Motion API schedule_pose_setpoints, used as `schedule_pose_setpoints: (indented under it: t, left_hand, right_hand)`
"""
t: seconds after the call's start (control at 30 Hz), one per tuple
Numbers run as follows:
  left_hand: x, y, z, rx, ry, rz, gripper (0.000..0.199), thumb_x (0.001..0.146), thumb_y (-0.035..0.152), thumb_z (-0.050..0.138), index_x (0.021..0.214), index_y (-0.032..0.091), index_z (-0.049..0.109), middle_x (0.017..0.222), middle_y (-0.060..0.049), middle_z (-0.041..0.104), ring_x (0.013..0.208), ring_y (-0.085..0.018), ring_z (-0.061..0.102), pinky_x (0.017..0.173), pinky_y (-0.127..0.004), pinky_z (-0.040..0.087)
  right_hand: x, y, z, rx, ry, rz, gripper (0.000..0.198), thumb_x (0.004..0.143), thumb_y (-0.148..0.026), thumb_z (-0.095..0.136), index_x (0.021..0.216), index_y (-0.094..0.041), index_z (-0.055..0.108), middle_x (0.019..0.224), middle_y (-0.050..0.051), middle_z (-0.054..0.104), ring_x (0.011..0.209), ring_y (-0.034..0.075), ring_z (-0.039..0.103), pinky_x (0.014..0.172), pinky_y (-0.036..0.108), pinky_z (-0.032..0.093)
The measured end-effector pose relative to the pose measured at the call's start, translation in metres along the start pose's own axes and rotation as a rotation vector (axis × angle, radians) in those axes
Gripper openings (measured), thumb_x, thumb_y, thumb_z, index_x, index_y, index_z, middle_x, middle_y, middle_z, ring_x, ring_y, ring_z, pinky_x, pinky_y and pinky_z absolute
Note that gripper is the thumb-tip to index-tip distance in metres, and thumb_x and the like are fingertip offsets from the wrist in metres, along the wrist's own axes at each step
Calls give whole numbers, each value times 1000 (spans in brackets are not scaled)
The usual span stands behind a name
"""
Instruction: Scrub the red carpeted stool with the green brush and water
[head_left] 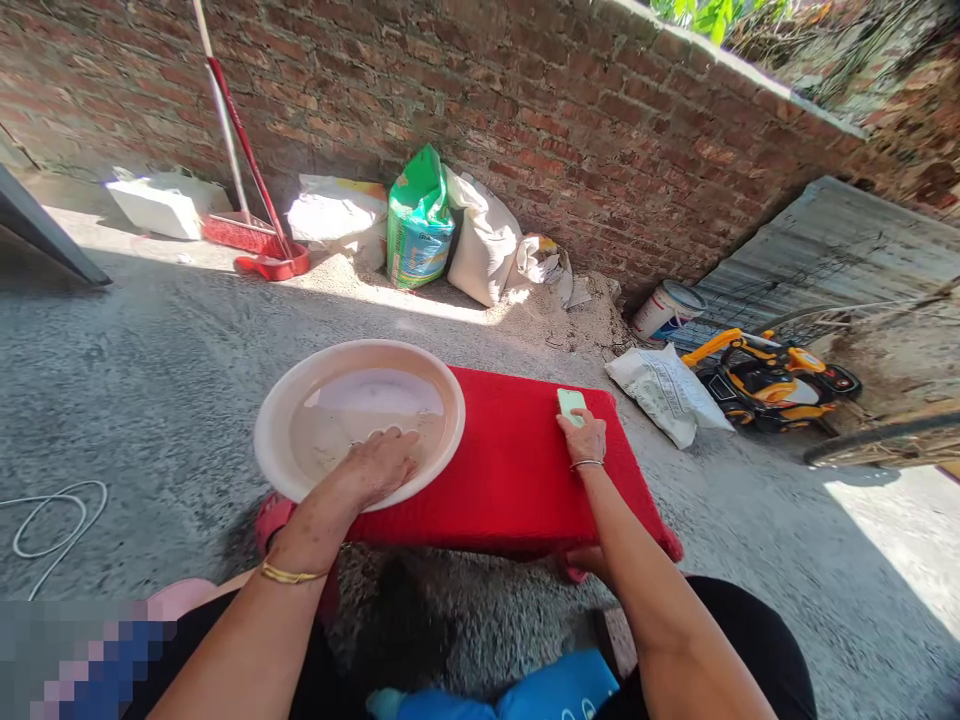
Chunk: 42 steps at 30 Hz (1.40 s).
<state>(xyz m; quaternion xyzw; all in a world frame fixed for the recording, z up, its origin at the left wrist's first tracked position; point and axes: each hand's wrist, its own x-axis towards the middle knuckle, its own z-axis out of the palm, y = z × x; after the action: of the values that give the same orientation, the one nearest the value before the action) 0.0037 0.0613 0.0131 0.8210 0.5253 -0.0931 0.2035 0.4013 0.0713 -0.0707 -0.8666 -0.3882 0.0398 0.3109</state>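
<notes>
On the left of a low table covered in red cloth stands a wide, pale pink basin holding shallow, clear water. My left hand reaches over its near rim, palm down at the water, fingers stretched out; nothing shows in its grasp. At the table's right side, my right hand grips a pale green rectangular bar that looks like soap, resting on or just above the red cloth. Its far part sticks out beyond my fingers.
By the brick wall stand a broom and red dustpan, a green sack and a white sack. A bucket and a yellow-black toy digger are at right. A cable lies at left.
</notes>
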Motion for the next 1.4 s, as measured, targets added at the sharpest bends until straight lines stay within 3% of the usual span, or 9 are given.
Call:
schedule_pose_setpoints:
  t: [0.37,0.6,0.7,0.9,0.97,1.13,1.2,1.3,1.4]
  left_hand:
    - [2,-4,8,4,23,-3,52,102,27,40,150,17,56,146,-21,61,135,-34,59,110,-50,50]
    - [10,-16,23,1,72,-11,48,102,29,44,147,20,59,146,-17,62,137,-33,58,114,-49,47]
    - [17,-26,31,8,74,19,48,101,30,48,147,20,59,144,-18,64,135,-32,60,114,-47,47]
    - [13,-15,20,9,36,-8,49,103,29,42,148,18,56,146,-20,61,135,-34,60,112,-49,48]
    - [10,-9,15,4,21,-14,48,103,29,42,147,18,57,144,-20,62,133,-34,61,111,-50,49]
    - [13,-18,24,-6,44,2,50,102,29,43,150,19,56,144,-19,62,134,-34,61,113,-51,48]
    - [18,-28,32,-7,71,42,50,101,29,46,150,19,56,144,-19,63,136,-33,59,115,-49,47]
    - [26,-42,43,-18,95,85,52,99,31,51,149,19,56,143,-19,64,136,-32,59,114,-47,47]
    - [32,-49,48,-31,83,69,53,99,35,52,149,19,56,140,-19,65,133,-32,61,110,-46,49]
  right_hand:
    - [13,31,1,115,71,49,50,75,-56,71,108,-19,75,107,11,64,99,28,58,90,38,46]
    - [10,36,13,245,5,-333,46,76,-63,70,97,-23,76,104,9,63,105,28,59,94,41,48]
    - [10,38,17,146,-1,-271,42,79,-60,69,99,-24,78,105,9,63,102,27,59,90,39,48]
    - [15,44,17,5,186,-55,45,81,-53,69,108,-19,79,99,13,64,98,30,58,85,41,47]
    - [15,43,17,25,159,-115,44,82,-52,69,108,-19,79,101,13,64,100,30,59,86,40,47]
    - [7,39,19,76,-63,-507,38,82,-54,72,105,-25,80,108,9,68,102,26,61,91,37,47]
    - [8,40,20,14,-18,-435,36,83,-55,73,104,-26,80,107,9,68,100,26,61,89,37,46]
    - [12,45,21,-46,146,-188,39,84,-56,71,106,-26,80,101,10,67,95,27,60,84,39,46]
    - [15,46,21,-23,212,-173,43,84,-58,70,106,-22,79,99,12,66,96,29,59,84,41,47]
